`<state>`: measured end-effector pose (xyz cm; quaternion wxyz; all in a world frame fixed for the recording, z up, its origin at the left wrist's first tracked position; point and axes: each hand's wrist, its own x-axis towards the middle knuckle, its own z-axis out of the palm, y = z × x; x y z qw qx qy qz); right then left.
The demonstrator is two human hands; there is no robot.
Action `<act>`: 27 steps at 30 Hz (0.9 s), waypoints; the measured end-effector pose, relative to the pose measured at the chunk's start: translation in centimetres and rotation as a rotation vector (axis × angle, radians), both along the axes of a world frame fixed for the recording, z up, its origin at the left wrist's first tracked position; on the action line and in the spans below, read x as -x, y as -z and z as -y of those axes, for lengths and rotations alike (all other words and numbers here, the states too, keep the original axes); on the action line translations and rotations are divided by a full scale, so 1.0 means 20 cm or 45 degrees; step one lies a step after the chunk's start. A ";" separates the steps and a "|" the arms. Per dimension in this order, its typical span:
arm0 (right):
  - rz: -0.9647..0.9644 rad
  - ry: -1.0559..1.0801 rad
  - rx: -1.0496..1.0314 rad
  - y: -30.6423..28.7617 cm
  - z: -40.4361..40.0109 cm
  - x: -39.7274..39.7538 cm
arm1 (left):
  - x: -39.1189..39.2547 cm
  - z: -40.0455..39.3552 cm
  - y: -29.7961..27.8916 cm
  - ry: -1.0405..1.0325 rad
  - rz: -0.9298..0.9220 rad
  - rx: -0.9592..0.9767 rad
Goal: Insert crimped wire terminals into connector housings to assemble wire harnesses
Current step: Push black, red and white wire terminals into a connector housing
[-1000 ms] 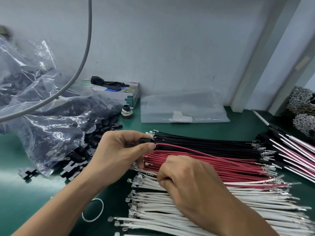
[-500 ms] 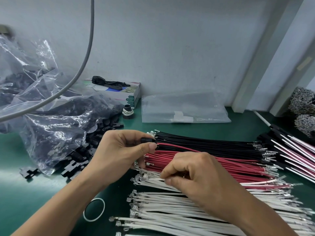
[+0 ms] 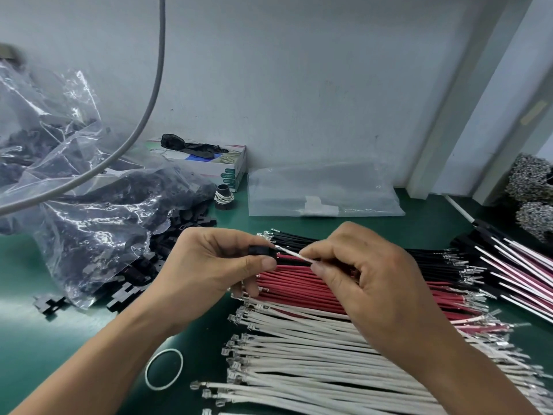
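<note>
My left hand (image 3: 209, 265) pinches a small black connector housing (image 3: 258, 250) between thumb and fingers, with a red wire (image 3: 288, 258) running out of it to the right. My right hand (image 3: 368, 274) holds a white wire (image 3: 294, 254) between thumb and forefinger, its metal terminal tip just right of the housing. Below the hands lie rows of black wires (image 3: 425, 259), red wires (image 3: 299, 283) and white wires (image 3: 299, 354), all with crimped terminals.
A clear bag of black housings (image 3: 98, 223) spills onto the green mat at left. A white rubber band (image 3: 164, 368) lies near my left forearm. A glove box (image 3: 209, 163) and flat plastic bag (image 3: 323, 193) sit by the wall. Finished harnesses (image 3: 514, 265) lie at right.
My right hand has lifted off the white wire pile with one white wire and brought its terminal up to the housing held in my left hand.
</note>
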<state>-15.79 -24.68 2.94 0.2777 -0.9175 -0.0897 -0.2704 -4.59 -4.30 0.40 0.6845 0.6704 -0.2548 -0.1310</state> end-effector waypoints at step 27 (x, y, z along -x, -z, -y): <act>-0.046 -0.001 -0.198 0.08 -0.03 -0.02 | 0.03 0.00 -0.01 0.140 0.034 -0.142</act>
